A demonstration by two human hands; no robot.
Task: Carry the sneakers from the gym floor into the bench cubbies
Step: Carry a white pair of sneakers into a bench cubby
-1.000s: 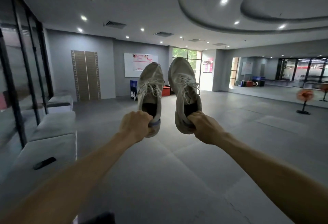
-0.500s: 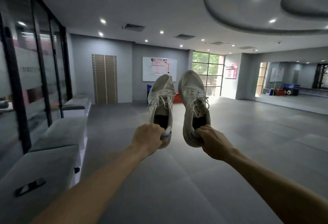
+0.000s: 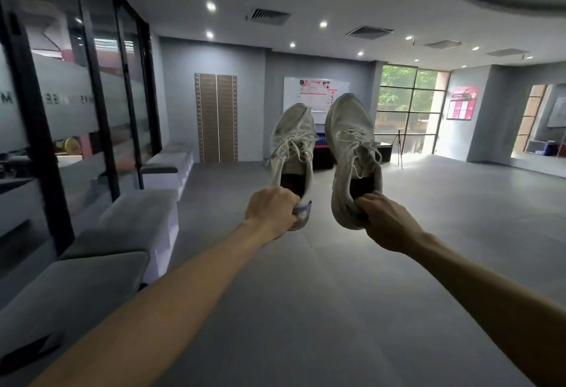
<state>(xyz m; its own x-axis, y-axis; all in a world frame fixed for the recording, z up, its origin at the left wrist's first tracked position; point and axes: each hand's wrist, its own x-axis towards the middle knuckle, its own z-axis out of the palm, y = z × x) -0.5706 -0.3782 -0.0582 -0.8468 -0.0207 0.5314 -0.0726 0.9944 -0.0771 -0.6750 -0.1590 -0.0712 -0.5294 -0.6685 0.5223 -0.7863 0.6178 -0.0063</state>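
Note:
Two worn white lace-up sneakers are held out in front of me at arm's length, toes pointing up and away. My left hand (image 3: 271,212) grips the heel of the left sneaker (image 3: 292,147). My right hand (image 3: 384,221) pinches the heel collar of the right sneaker (image 3: 352,141), fingers tucked inside its opening. A row of grey cushioned benches (image 3: 134,218) with white sides runs along the left glass wall; their cubby openings are barely visible from this angle.
Dark grey mat floor (image 3: 337,279) stretches ahead. A glass partition with black frames (image 3: 92,95) lines the left side. A dark flat object (image 3: 29,353) lies on the nearest bench. A tripod (image 3: 399,149) and low boxes stand by the far window.
The view has swung left, so the benches and glass wall fill more of the left side and the far wall looks closer. Both hands keep the same hold on the sneakers.

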